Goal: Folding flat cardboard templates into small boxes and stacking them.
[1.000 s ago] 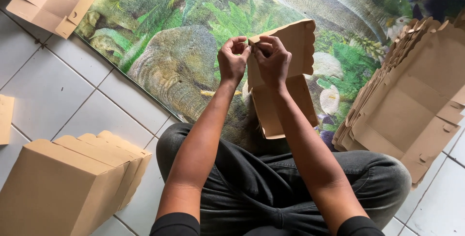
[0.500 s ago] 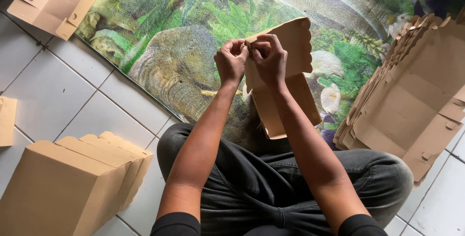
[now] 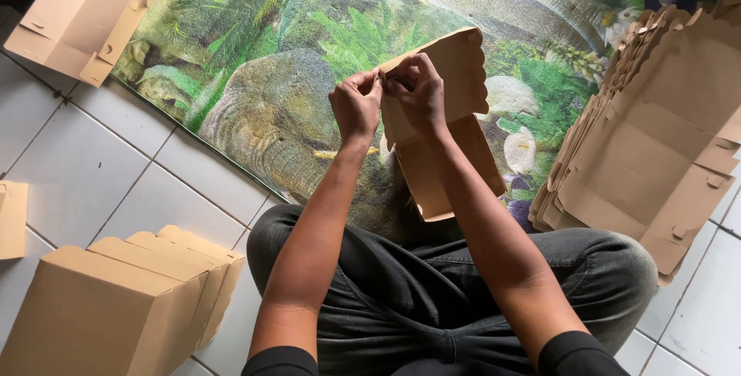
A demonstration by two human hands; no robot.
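A brown cardboard box blank (image 3: pixel 451 125), partly folded, is held up above my lap in front of me. My left hand (image 3: pixel 355 102) pinches its upper left corner with thumb and fingers. Right beside it, my right hand (image 3: pixel 417 90) grips the same corner, fingers curled over the edge. The two hands almost touch. The box's scalloped top flap points away from me, and its lower part hangs toward my crossed legs in dark trousers (image 3: pixel 440 299).
A row of folded brown boxes (image 3: pixel 123 306) stands at the lower left on white tiles. A stack of flat box blanks (image 3: pixel 656 129) lies at the right. Another open blank (image 3: pixel 81 17) rests at the top left. A mat printed with elephants (image 3: pixel 262 106) covers the floor ahead.
The hands and the box have stayed in nearly the same spot. The fingers have shifted slightly at the box's corner.
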